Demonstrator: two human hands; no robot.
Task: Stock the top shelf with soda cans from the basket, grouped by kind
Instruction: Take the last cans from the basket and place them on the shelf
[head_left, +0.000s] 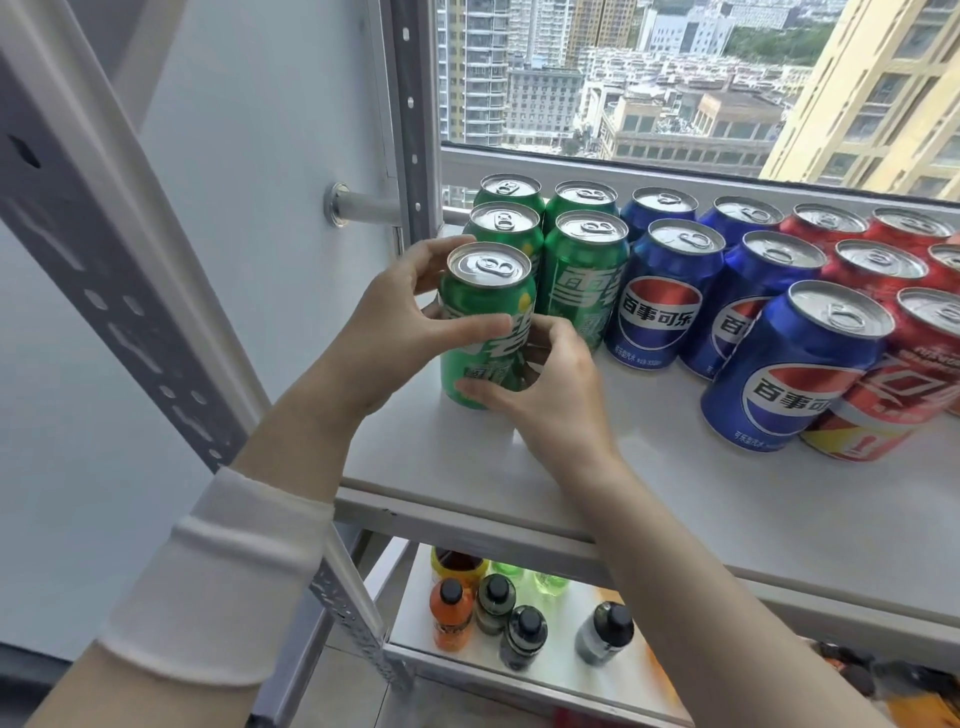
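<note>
green can stands upright at the left edge of the shelf, forward of the four green cans in the back-left corner. you have both hands on it: your left hand wraps the upper wall with the thumb across the front, and your right hand pinches the lower wall near the base. its base looks set down on the shelf, though your right fingers hide part of it.

to finish this well, slide it straight back until it sits just ahead of the left green column, label facing out like its neighbours. release one hand at a time so it doesn't rock, and leave room beside it for another green one.

its tab is unopened and the lid is bright silver. the wall is green with white lettering and a yellow spot, likely thin and slick, so squeeze lightly. blue cans fill the middle, red cans run to the right edge, and bottles stand on the lower shelf.
</note>
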